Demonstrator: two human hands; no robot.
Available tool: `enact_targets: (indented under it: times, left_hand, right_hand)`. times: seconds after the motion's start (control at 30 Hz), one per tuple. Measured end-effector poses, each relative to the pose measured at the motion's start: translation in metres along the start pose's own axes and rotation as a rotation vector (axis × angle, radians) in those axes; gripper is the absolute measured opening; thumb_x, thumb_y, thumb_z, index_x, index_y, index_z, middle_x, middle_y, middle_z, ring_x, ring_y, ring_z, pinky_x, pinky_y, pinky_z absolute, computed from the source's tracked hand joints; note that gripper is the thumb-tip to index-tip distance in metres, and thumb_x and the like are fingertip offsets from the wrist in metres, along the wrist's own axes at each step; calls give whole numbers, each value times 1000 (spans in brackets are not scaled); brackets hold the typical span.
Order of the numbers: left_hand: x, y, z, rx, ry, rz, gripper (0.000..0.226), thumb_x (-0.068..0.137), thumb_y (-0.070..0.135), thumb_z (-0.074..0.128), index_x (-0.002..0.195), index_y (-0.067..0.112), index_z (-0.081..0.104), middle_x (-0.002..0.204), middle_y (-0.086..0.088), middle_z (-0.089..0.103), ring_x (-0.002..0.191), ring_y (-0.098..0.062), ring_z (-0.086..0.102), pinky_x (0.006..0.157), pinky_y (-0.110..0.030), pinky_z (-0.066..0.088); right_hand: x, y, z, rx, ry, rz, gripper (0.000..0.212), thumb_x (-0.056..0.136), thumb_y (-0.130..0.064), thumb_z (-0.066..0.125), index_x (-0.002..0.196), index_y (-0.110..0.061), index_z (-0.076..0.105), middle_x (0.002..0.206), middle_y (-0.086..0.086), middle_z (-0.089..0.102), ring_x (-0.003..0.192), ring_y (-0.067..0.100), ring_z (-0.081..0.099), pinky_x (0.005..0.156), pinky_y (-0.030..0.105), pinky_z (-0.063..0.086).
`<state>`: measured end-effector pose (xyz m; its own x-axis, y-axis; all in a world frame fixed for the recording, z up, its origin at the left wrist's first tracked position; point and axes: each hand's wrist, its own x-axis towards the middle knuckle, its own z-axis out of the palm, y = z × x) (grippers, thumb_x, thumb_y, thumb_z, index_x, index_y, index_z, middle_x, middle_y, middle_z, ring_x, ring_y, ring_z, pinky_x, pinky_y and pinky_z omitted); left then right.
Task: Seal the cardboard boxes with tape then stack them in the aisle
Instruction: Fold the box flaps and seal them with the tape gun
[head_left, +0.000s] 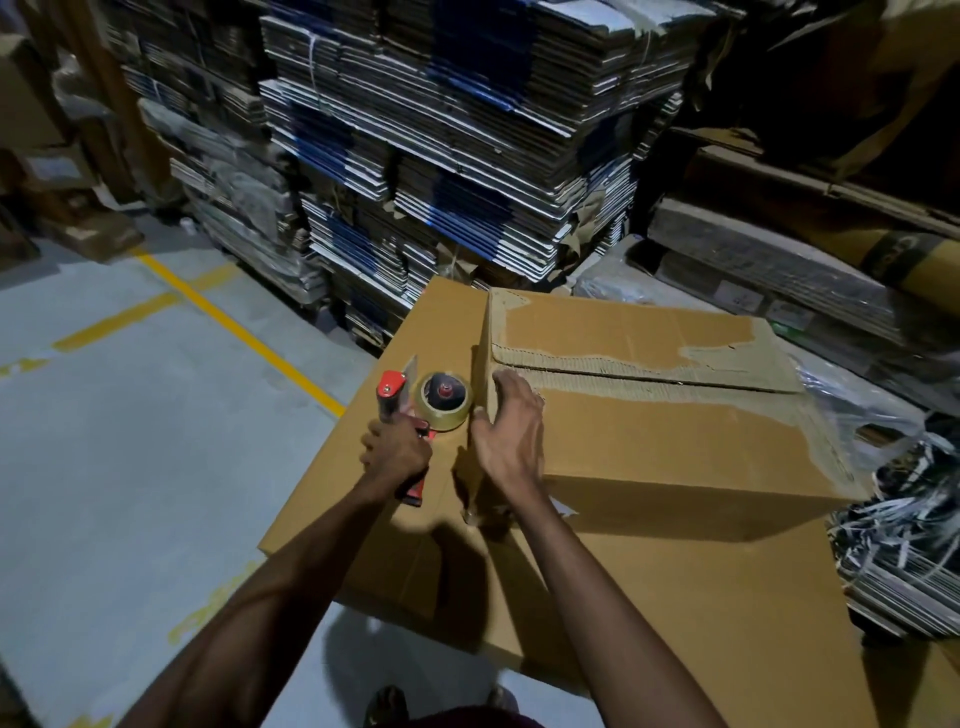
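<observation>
Head view: 2 cardboard boxes at frame centre, small box (654, 405) atop large box (675, 597). Top seam of small box apparently untaped, torn paper showing. Left hand (396, 453) curled round tape dispenser (423, 415), roll at box end. Right hand (511, 428) spread flat, pressing box corner. Sealing barely begun; stacking in aisle left.

No legible text, labels or numbers anywhere.

Two cardboard boxes (649, 415), one tape dispenser (421, 410), two hands (511, 431).
</observation>
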<state>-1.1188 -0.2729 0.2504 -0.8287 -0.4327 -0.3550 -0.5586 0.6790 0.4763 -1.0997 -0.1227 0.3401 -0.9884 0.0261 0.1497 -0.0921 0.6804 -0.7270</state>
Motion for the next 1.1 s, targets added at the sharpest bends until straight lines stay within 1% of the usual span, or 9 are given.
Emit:
enact_targets:
  times: [0.07, 0.17, 0.3, 0.4, 0.57, 0.77, 0.87, 0.97, 1.1]
  left_hand:
    - [-1, 13, -16, -23, 106, 196, 43, 101, 26, 60, 134, 4, 43, 132, -20, 44, 122, -42, 48, 99, -49, 47]
    - [-11, 51, -48, -348, 121, 627, 14, 103, 19, 57, 116, 13, 53, 103, 0, 55, 99, -20, 59, 74, -18, 40]
    - [-2, 94, -58, -104, -2, 960, 15, 101, 23, 53, 115, 20, 59, 110, -2, 56, 104, -18, 52, 84, -34, 45]
    - [6, 103, -58, 53, 4, 968, 17, 101, 23, 51, 115, 18, 60, 110, -4, 57, 107, -27, 54, 86, -40, 47]
    - [0, 132, -54, 483, 312, 1002, 28, 100, 33, 42, 116, 20, 59, 112, -1, 59, 109, -24, 47, 87, -45, 33]
    - [-15, 172, -31, 390, 80, 1098, 26, 99, 25, 47, 119, 11, 57, 117, -12, 59, 110, -31, 53, 90, -43, 41]
    - [-3, 175, -29, 357, 38, 1080, 21, 101, 25, 45, 109, 11, 58, 107, -13, 61, 101, -32, 56, 89, -42, 44]
    - [-7, 196, -21, 403, 30, 1017, 18, 97, 23, 47, 103, 12, 59, 105, -13, 62, 98, -30, 55, 91, -44, 48]
    - [-42, 246, 14, 349, -6, 1038, 14, 93, 18, 52, 101, 10, 60, 104, -15, 63, 99, -31, 56, 87, -42, 47]
  right_hand:
    - [4, 6, -2, 91, 55, 6, 43, 90, -7, 66, 133, -10, 66, 140, 5, 63, 132, 22, 54, 117, 35, 41]
    - [13, 7, -11, 258, 118, 38, 29, 88, 1, 63, 110, -11, 77, 113, 0, 72, 106, 12, 64, 101, 31, 51]
    - [46, 20, -31, -11, 67, -122, 27, 93, -11, 54, 111, -11, 74, 108, 7, 66, 102, 21, 61, 91, 34, 49]
    - [69, 57, -57, -344, 41, -146, 23, 100, -25, 51, 113, -14, 67, 108, 9, 61, 102, 25, 54, 87, 40, 48]
    - [95, 105, -106, -465, 141, -4, 19, 99, -18, 55, 115, -9, 63, 109, 15, 63, 105, 32, 53, 88, 39, 41]
    - [93, 85, -88, -282, -144, -237, 11, 94, -25, 48, 89, -19, 55, 90, 3, 56, 88, 23, 48, 79, 41, 43]
    - [108, 130, -143, -356, -73, -211, 22, 97, -31, 43, 90, -19, 59, 92, 3, 59, 90, 25, 53, 77, 36, 39]
    - [120, 170, -175, -332, 31, -103, 16, 98, -19, 48, 83, -22, 52, 86, 5, 57, 87, 30, 55, 73, 34, 34]
    - [118, 160, -151, -293, -70, -266, 12, 97, -15, 49, 91, -13, 60, 93, 12, 61, 91, 29, 54, 80, 40, 45]
